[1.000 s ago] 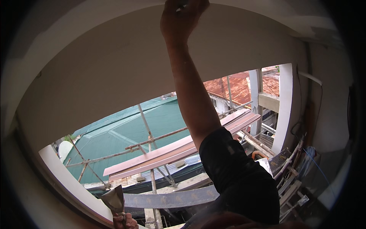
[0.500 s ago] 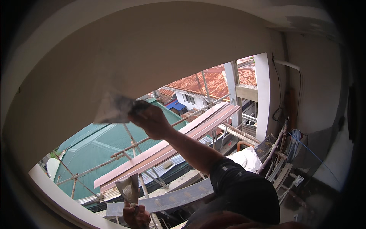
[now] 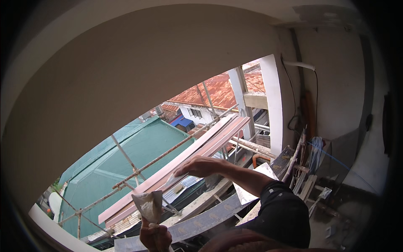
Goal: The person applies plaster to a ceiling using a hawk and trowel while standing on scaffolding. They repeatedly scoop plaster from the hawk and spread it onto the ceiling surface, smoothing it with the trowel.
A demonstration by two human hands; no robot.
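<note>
My left hand is low in the view, its fingers wrapped round the handle of a putty knife. Pale putty coats the upright blade. Above and to the right, my right hand is closed round a second tool, a wide scraper seen nearly edge-on and smeared by motion. Its blade points down toward the loaded putty knife, apart from it by a small gap. The smooth grey wall face arches over both hands, and neither touches it.
Beyond the opening, rusty scaffold pipes and long pinkish boards cross on a slant. Further down lie a green roof and a rusty roof. A grey curved plank runs below; timber pieces and cables stand at right.
My right hand has come down off the wall with its scraper, toward the left hand. My left hand has risen slightly and shifted right, with its putty knife. The view has turned a little.
</note>
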